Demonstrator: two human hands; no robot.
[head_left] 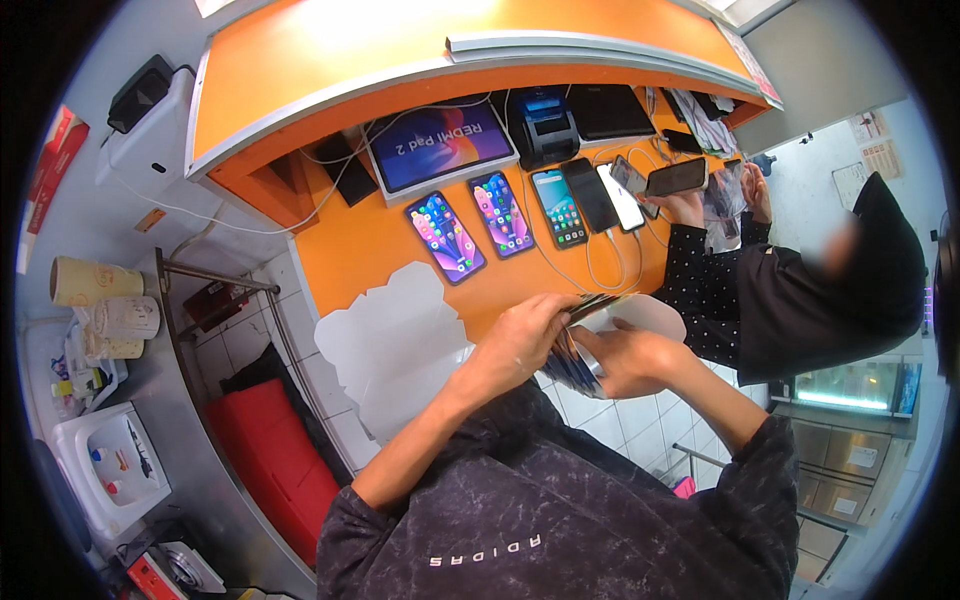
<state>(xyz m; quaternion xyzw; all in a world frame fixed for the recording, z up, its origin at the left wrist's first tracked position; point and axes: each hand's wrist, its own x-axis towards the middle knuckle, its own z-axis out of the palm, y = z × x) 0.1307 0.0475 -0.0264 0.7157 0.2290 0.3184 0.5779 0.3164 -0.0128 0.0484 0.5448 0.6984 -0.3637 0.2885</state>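
Note:
In front of my chest, my left hand (522, 335) is closed on the edge of a fanned stack of thin glossy sheets (572, 368). My right hand (630, 358) grips the same stack from the other side, its fingers partly hidden among the sheets. What is printed on them is too small to make out. A pale, rounded sheet (664, 318) juts out beyond my right hand. Left of my left hand, a large white sheet with a wavy cut edge (395, 345) lies over the near edge of the orange desk (335, 262).
Several phones (445, 237) lie in a row on the desk, with charging cables among them. Behind them are a tablet box (440, 150) and a blue-black printer (546, 128). At right, a co-worker in black (830, 290) holds a dark phone (677, 178). A metal counter (205, 440) stands left.

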